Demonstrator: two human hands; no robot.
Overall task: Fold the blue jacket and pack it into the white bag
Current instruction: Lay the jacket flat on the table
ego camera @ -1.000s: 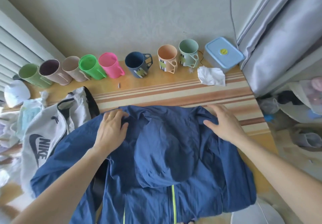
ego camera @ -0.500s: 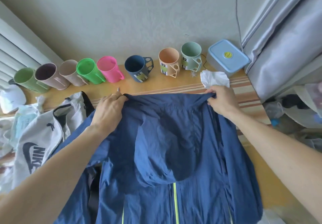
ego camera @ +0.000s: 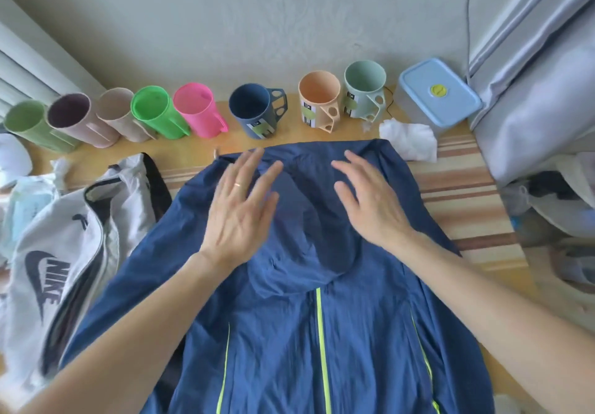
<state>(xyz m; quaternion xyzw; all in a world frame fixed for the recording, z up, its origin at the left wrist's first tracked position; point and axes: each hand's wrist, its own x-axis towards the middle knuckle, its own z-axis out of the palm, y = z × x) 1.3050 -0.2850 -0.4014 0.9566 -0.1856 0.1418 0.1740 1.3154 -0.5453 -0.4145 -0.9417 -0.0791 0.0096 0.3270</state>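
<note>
Wooden table [ego camera: 476, 288] against a grey wall. Blue jacket [ego camera: 309, 333] spread flat under both hands, hood folded down, neon-yellow zips. White bag [ego camera: 58, 252] lies just outside the left hand [ego camera: 240, 211]. Left hand and right hand [ego camera: 370, 201]: fingers spread, holding nothing, over the hood.

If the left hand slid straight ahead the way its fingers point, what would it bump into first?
Probably the dark blue plastic mug. The left hand points up over the blue jacket's top edge toward the wall; past that edge is bare wooden table, then the mug. Depth is uncertain.
</note>
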